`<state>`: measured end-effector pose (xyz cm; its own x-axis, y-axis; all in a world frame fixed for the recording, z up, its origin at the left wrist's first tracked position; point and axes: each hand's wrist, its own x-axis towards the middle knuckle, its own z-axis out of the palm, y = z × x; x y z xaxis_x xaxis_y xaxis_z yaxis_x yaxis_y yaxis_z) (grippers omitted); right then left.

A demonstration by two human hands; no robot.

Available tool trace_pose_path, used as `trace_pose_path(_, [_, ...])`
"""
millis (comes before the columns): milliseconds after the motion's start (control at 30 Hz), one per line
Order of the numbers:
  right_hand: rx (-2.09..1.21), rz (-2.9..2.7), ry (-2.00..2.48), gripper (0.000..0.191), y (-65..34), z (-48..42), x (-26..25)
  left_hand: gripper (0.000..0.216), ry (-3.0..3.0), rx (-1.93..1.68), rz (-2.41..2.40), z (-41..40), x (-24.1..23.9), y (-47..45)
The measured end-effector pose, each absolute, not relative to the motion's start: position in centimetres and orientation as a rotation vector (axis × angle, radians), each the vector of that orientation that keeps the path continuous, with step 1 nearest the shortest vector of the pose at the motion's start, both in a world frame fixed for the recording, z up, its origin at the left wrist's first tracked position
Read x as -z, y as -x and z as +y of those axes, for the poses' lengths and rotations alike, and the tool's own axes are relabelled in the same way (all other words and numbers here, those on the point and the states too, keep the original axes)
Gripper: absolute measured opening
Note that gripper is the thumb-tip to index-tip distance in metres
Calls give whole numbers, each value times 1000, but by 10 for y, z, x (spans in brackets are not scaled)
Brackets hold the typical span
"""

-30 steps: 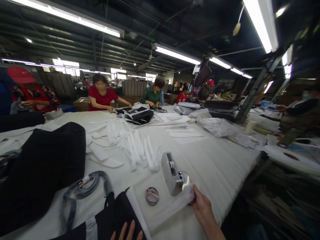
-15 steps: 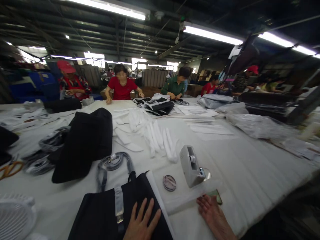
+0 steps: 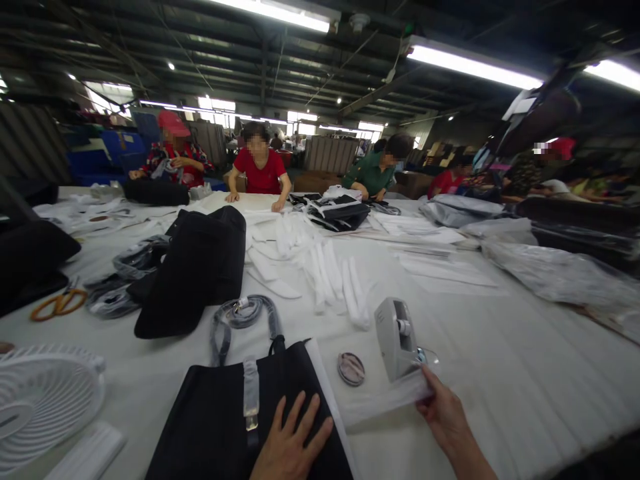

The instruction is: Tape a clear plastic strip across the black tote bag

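Observation:
My left hand (image 3: 290, 447) lies flat with spread fingers on a black bag (image 3: 220, 420) at the near edge of the white table (image 3: 500, 347); a clear-wrapped strap piece runs down the bag's front. My right hand (image 3: 443, 417) pinches the end of a clear plastic strip (image 3: 385, 400), held just in front of a grey tape dispenser (image 3: 397, 337). A small round tin (image 3: 351, 369) sits between the bag and the dispenser.
A plastic-wrapped grey strap (image 3: 243, 317) and a heap of black bags (image 3: 200, 267) lie beyond. White padded strips (image 3: 325, 267) lie mid-table, a white fan (image 3: 43, 393) near left, orange scissors (image 3: 57, 303) far left. Several people work at the far side. Plastic-wrapped goods (image 3: 550, 273) lie right.
The view swung left, bringing the fan and scissors in. My left hand came further onto the black bag. My right hand lifted off the table to pinch the clear strip by the dispenser.

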<state>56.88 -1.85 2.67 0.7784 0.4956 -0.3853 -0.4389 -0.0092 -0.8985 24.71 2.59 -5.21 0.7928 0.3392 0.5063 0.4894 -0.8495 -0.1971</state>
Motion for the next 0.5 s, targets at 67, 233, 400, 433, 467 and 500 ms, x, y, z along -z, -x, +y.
trace_pose_path(67, [-641, -72, 1428, 43, -570, -20, -42, 92, 2740, 627, -652, 26, 56, -246])
trace_pose_path(233, [-290, -782, 1885, 41, -544, -36, -106, 86, 3089, 518, -748, 24, 51, -240])
trace_pose_path(400, [-583, -1354, 1763, 27, -470, -37, -129, 83, 3311, 478, -858, 26, 29, -235])
trace_pose_path(433, [-728, -1404, 1692, 24, -451, -32, -121, 82, 3321, 480, -855, 26, 27, -234])
trace_pose_path(467, [-872, -1454, 1621, 22, -432, -26, -110, 80, 3322, 482, -844, 27, 26, -234])
trace_pose_path(500, [-983, -1497, 1561, 22, -413, -19, -97, 76, 3311, 490, -835, 27, 26, -234])
